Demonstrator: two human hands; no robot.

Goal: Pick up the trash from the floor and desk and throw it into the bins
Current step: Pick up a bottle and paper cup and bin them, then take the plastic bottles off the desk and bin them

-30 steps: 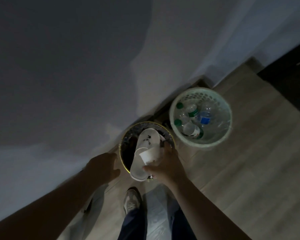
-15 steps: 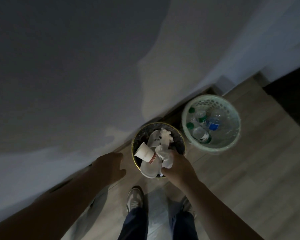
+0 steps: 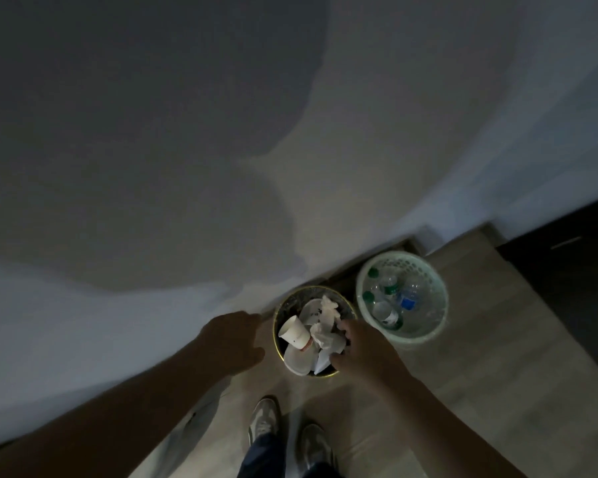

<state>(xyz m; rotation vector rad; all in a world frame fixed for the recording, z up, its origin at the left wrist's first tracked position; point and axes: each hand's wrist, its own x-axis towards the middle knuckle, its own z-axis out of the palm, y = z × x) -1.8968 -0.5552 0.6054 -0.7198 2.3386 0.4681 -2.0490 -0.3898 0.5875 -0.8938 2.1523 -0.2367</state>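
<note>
We're looking down at the pale wooden floor (image 3: pixel 480 357), where two bins stand side by side against the wall. The mint-green perforated plastic basket (image 3: pixel 432 291) on the right holds clear plastic bottles (image 3: pixel 390 298) with green caps. Just left of it, touching or nearly so, is the dark round bin with the gold rim (image 3: pixel 279 319).

Here's the change: a second ago our right hand carried the white paper cup over this bin; now the white paper cup with the red band (image 3: pixel 295 334) lies on its side inside, on top of a white paper plate (image 3: pixel 296 358). Crumpled white tissue (image 3: pixel 325 322) is heaped beside it. So that load looks delivered, we'd say.

Our right hand (image 3: pixel 363 353) has stayed over the bin's near edge, fingers curled down into the pile; whether they're clamped on tissue or just letting go, we cannot tell. Our left hand (image 3: pixel 233 341) hovers beside the bin, fingers loosely apart, holding nothing.

The bin looks full to the rim.
</note>
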